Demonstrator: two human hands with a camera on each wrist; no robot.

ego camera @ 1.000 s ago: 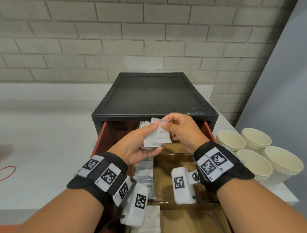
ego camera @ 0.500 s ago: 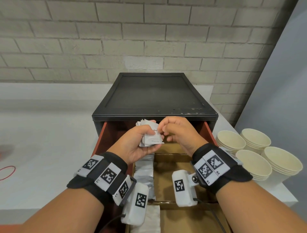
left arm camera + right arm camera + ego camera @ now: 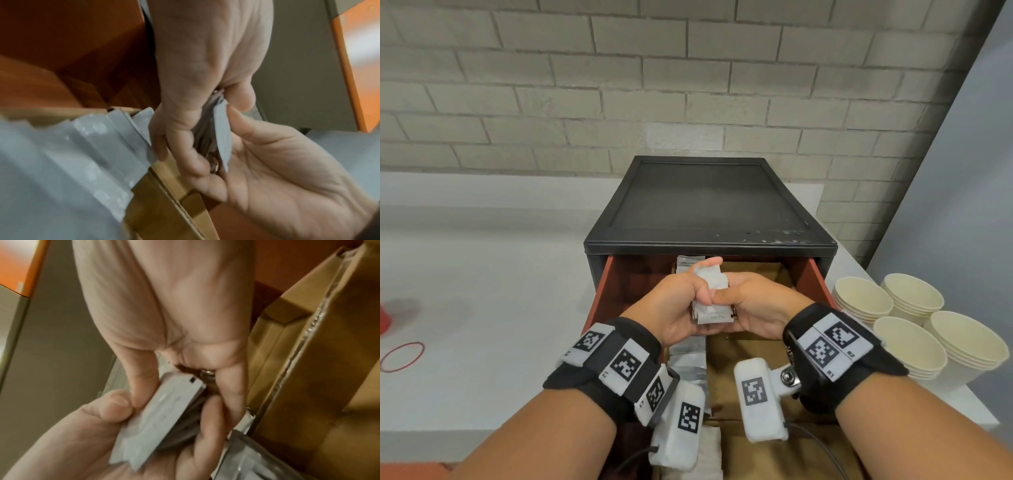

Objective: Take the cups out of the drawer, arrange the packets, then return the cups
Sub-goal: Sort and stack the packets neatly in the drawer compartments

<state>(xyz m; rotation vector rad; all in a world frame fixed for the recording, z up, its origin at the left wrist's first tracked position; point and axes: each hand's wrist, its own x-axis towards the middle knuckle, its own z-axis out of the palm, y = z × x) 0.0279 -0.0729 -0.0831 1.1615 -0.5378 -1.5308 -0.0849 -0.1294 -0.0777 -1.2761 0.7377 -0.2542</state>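
Both hands hold one small bunch of white packets (image 3: 711, 298) over the open drawer (image 3: 812, 278). The left hand (image 3: 681, 305) has its grip closed around the bunch, and the right hand (image 3: 755, 305) pinches it from the other side, likely to square the edges. The cups (image 3: 909, 342) wait in stacks on the tabletop (image 3: 482, 291), so the drawer has room.

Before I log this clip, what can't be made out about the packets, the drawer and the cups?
- Packet bundle: count unclear; the left hand and right hand cover it in the head view, and both wrist views are blurred.
- Packet print: too small in every view.
- Drawer: its near end is cut off by the bottom edge, behind the forearms.
- Cup stacks: cups per stack untellable, rims nested.
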